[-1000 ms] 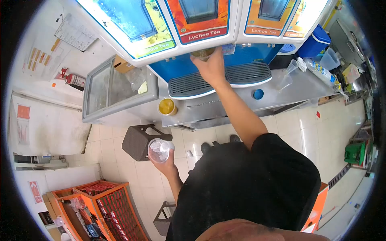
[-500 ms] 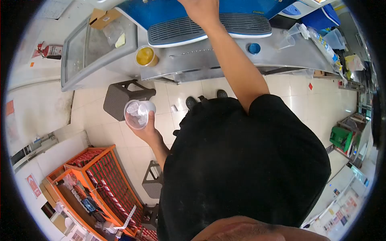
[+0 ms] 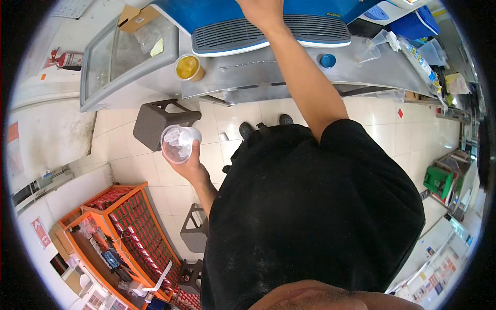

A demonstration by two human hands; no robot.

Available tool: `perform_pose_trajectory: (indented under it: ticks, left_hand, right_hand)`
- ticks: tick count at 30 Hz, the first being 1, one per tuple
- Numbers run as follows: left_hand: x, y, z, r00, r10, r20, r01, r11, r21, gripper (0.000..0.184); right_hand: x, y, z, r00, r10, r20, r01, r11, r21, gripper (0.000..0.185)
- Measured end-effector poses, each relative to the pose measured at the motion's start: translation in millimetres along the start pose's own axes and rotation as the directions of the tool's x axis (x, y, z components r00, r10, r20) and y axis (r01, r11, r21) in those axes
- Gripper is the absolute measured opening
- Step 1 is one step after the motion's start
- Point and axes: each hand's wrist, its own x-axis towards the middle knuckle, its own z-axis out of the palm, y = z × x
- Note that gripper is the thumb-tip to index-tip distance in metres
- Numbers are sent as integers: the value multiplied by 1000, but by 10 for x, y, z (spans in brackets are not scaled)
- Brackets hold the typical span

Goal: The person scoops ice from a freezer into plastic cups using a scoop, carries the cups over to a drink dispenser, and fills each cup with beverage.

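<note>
Left hand (image 3: 184,164) curled around clear cup (image 3: 179,146) of ice, near stool (image 3: 154,124). Right hand (image 3: 264,14) reaches over drip tray (image 3: 225,38); fingers out of frame, grip cannot be told. Yellow drink (image 3: 189,67) and blue lid (image 3: 327,61) sit on table (image 3: 248,77).

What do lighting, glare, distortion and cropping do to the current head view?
Head view: strong fisheye bending, dark corners; pale sheen on the steel counter and floor tiles; black shirt shows few folds; right hand cut off by the top edge; ice cup in the left hand reads fairly clearly.
</note>
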Motion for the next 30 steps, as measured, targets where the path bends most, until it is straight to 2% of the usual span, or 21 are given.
perform_pose_trajectory:
  ticks: [7,10,13,15,18,22,25,28,30]
  left_hand:
    - [1,92,48,1000,-3,20,3,1000,-4,86]
    - [109,84,141,996,42,82,-47,997,61,87]
    - [291,194,449,978,131,165,-160,971,177,86]
    - [427,283,777,956,170,239,-203,972,118,87]
    - [562,462,1373,915,228,333,-260,964,54,87]
    - [764,478,2151,854,318,411,-352,936,7,86]
    - [826,561,2668,857,305,416,-281,952,-121,84]
    - [910,561,3010,874,317,367,-318,946,-61,83]
    - [921,593,3130,882,315,350,-298,949,-104,84]
  right_hand:
    - [-59,38,-117,995,72,72,-75,996,54,79]
    - [-175,88,-262,987,93,129,-98,995,33,81]
    - [-328,30,-504,977,135,164,-144,989,44,80]
    - [-396,18,-717,973,130,188,-136,991,16,80]
    - [-537,181,-1049,981,99,167,-92,994,-51,87]
    - [-657,336,-1572,989,110,99,-103,992,-76,86]
    - [-705,459,-2003,986,163,45,-158,983,-98,84]
    - [-791,729,-2456,982,189,2,-186,971,-148,83]
    - [-872,842,-2701,981,181,-66,-189,970,-154,82]
